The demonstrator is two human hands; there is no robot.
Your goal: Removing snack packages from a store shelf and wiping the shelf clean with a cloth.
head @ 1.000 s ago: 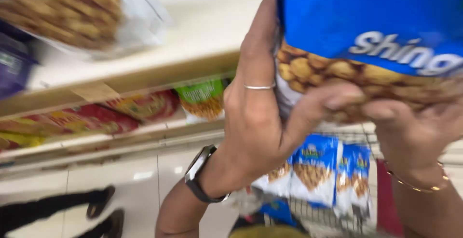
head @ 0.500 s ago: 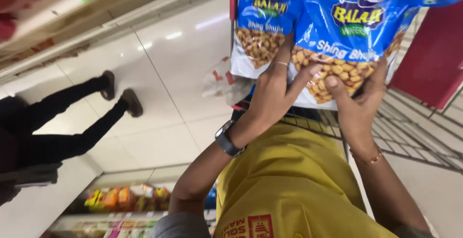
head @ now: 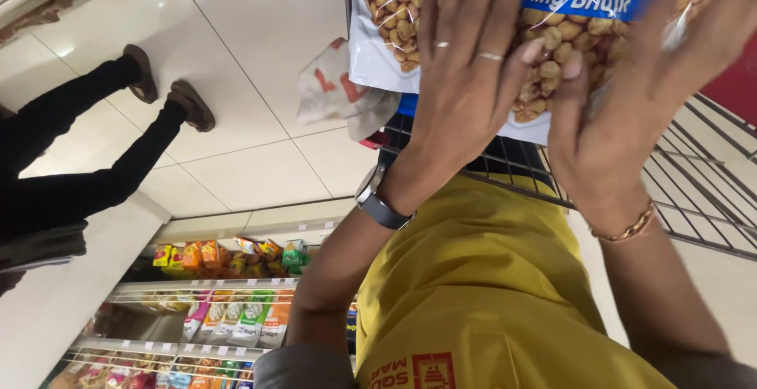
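Fingers of the left hand are spread flat and pressed against a blue-and-clear plastic packet of coated peanuts at the top centre of the frame; two thin rings are seen on them. Fingers of the right hand are likewise clamped on the same packet from the right side, the thumb lying on its clear lower part, so that the packet is gripped between both hands. A second, similar peanut packet is seen just to the left, touching the first. A dark wristwatch is worn on the left wrist and a gold-coloured bracelet on the right. Beneath the packets, a wire shopping trolley is seen at the right, with a crumpled white-and-red bag beside it. A yellow shirt fills the lower centre. On the pale tiled floor at the upper left, another person's legs in black trousers and brown shoes are seen. Shelves of colourful snack packets occupy the lower left.
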